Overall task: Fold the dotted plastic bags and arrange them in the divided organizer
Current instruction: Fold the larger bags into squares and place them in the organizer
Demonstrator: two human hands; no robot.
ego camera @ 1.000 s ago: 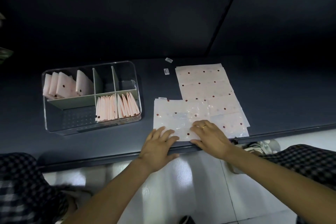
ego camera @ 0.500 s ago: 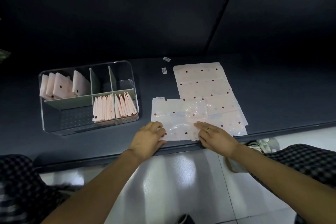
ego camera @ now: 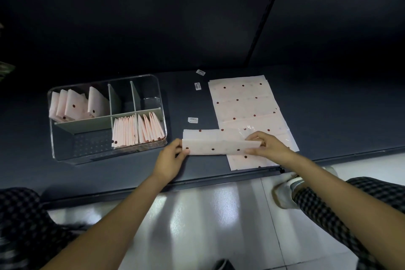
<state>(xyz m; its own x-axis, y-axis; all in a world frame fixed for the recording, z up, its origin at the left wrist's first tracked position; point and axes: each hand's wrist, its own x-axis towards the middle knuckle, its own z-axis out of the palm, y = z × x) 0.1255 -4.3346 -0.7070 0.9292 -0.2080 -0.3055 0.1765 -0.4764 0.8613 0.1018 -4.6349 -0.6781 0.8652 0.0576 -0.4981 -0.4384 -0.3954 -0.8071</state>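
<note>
We see both forearms reach forward from the bottom of the view, bare, and meet over the near edge of the dark tabletop [ego camera: 328,116]. The left hand [ego camera: 169,160] pinches the left end of a dotted plastic bag [ego camera: 219,147], thumb on the front face and fingers curled behind; its grip is closed on that end. The right hand [ego camera: 266,146] pinches the right end of the same bag between thumb and curled fingers, so its grip is closed on it as well. The bag is held as a long narrow strip, its near half raised and doubled toward the far half, just above the tabletop near the front edge.

Behind and to the right of the strip, a stack of flat bags [ego camera: 243,101] lies spread in overlapping rows, running from the front edge toward the back. To the left stands the clear divided organizer [ego camera: 65,155]. Its near right compartment holds a packed row of folded bags [ego camera: 137,130] standing on edge; its far left compartment holds several larger folded bags [ego camera: 74,105] leaning upright.

Three small white labels [ego camera: 192,119] lie on the tabletop between the organizer and the stack. A dark wall [ego camera: 153,17] rises behind. Below the tabletop we see glossy pale floor tiles [ego camera: 208,215], checked trouser legs [ego camera: 328,215] and a light shoe [ego camera: 282,193].
</note>
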